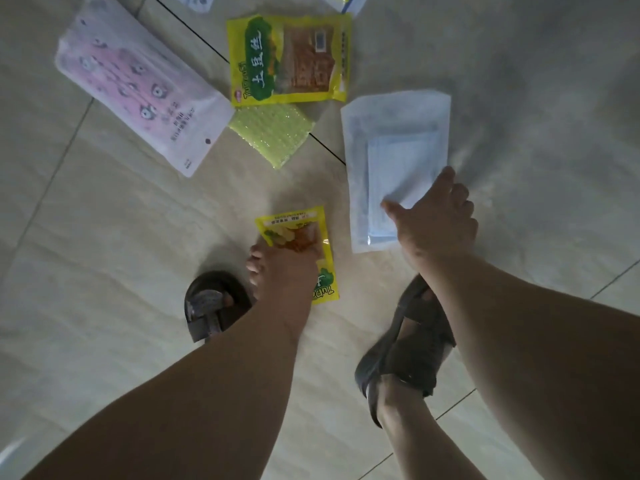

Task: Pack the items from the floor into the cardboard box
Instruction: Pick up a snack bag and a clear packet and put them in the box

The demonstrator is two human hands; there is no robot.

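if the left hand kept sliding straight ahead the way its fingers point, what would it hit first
The left hand already rests on the small yellow snack packet. Straight ahead lies bare floor, then most likely the green bubble-wrap pad, with the large yellow snack bag beyond it.

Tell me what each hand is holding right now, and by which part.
The left hand grips the small yellow snack packet across its middle. The right hand rests on the near corner of the white mask packet; a closed grip cannot be told.
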